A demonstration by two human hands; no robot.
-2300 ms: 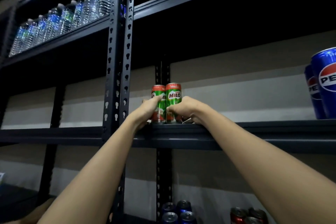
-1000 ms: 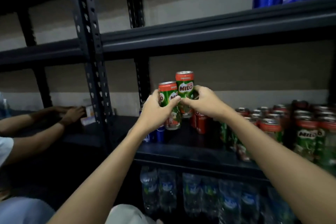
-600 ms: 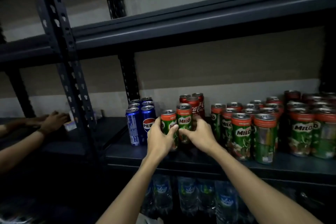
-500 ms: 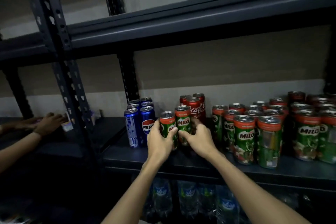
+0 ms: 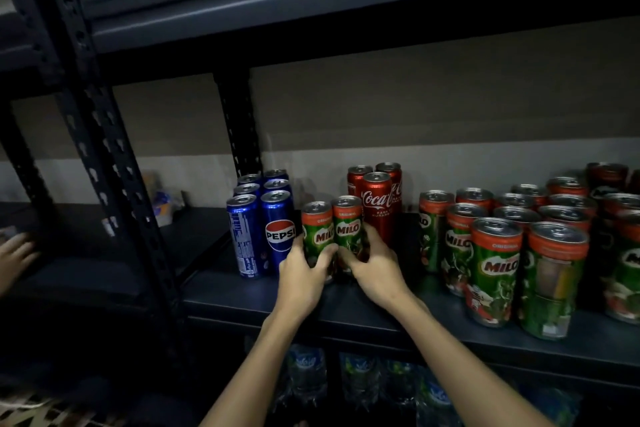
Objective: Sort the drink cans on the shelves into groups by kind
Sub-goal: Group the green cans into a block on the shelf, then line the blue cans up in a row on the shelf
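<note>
Two green Milo cans stand side by side, upright, on the dark shelf [image 5: 346, 308]. My left hand [image 5: 303, 276] grips the left Milo can [image 5: 317, 230] low on its body. My right hand [image 5: 375, 269] grips the right Milo can [image 5: 347, 225] the same way. Several blue Pepsi cans [image 5: 278, 229] stand just to the left of them. Three red Coca-Cola cans [image 5: 377, 203] stand right behind. A large group of Milo cans [image 5: 495, 263] fills the shelf's right side.
A perforated black upright post [image 5: 104, 149] rises at the left. Another person's hand [image 5: 15, 255] reaches onto the neighbouring shelf at far left. Water bottles [image 5: 360, 378] sit on the shelf below. An upper shelf [image 5: 311, 7] overhangs closely.
I have carried the two Milo cans down from the upper shelf to this lower one. In the last half second they settled between the Pepsi and Coca-Cola cans, my grips unchanged.
</note>
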